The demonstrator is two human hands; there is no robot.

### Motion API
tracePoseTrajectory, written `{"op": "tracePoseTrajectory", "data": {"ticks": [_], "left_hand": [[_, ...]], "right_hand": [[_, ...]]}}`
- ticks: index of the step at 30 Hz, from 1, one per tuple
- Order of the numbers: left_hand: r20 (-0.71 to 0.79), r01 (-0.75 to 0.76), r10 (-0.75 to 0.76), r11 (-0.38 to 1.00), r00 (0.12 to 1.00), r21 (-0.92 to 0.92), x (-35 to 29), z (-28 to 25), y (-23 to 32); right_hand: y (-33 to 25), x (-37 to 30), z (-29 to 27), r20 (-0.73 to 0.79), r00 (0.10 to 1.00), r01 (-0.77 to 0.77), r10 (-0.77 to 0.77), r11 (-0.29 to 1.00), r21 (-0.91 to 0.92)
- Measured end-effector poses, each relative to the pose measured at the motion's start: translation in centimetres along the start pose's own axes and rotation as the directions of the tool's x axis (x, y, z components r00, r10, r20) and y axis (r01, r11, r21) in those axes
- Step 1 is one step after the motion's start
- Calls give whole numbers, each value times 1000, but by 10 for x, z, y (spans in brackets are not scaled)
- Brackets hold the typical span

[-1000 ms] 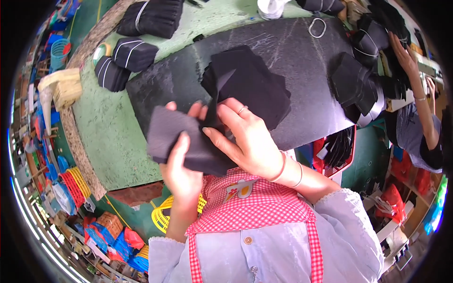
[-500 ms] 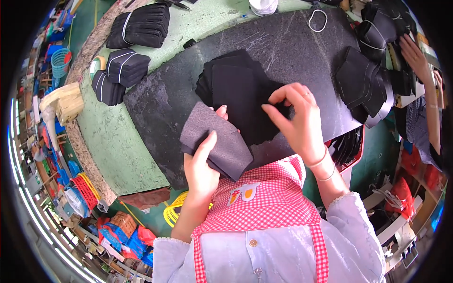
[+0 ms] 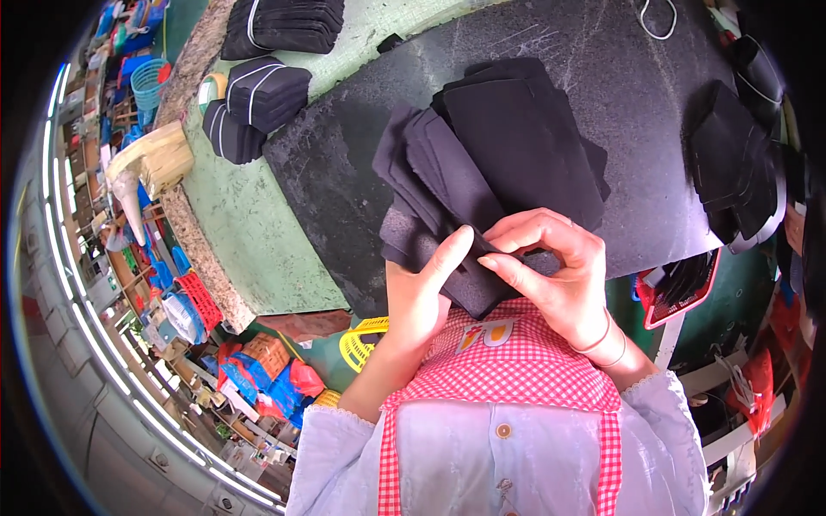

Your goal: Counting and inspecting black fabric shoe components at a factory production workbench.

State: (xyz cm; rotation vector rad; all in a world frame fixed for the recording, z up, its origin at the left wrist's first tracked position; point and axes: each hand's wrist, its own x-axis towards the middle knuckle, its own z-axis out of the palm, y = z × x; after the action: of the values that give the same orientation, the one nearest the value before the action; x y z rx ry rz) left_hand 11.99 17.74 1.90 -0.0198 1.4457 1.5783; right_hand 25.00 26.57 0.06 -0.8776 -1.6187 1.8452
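Left hand: my left hand [image 3: 422,297] clamps the black pieces [image 3: 447,163], thumb pressed on top; fingers hidden underneath.
Right hand: my right hand [image 3: 559,267] pinches the near edge of a piece between thumb and forefinger, just beside my left thumb; other fingers curled.
Pieces: in my grip, fanned out, above the mat's [image 3: 344,155] near edge; upper ends overlap the pile [image 3: 525,129] in view; touching or apart, can't tell.
Pile: on the mat, beyond my hands; edges uneven.
Left side: tied bundles [image 3: 271,90] on the green table [image 3: 241,224]; tape roll [image 3: 211,89] just beside them.
Right side: loose stack [image 3: 727,163] on the mat's right end; white loop [image 3: 658,19] farther back.
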Motion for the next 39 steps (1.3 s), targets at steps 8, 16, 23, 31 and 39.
{"op": "tracePoseTrajectory", "data": {"ticks": [8,16,23,31,39], "left_hand": [[12,18,-17,999,1000,-30,-1,-2,0],[30,-4,4,1000,1000,-3,-3,-7,-2],[51,37,-31,993,998,-114,-2,-16,-6],[-16,33,-34,997,999,-77,-4,-4,-1],[-147,-20,20,1000,989,-2,0,-8,10]], "right_hand": [[-7,-3,-1,-32,999,42,-44,998,-56],[-6,-5,4,-42,999,15,-16,1000,-21],[-9,-10,-1,-39,999,2,-5,997,-83],[-20,-8,-6,-106,994,-21,-7,967,-255],[-11,3,-41,-322,934,-17,-158,877,-481]]}}
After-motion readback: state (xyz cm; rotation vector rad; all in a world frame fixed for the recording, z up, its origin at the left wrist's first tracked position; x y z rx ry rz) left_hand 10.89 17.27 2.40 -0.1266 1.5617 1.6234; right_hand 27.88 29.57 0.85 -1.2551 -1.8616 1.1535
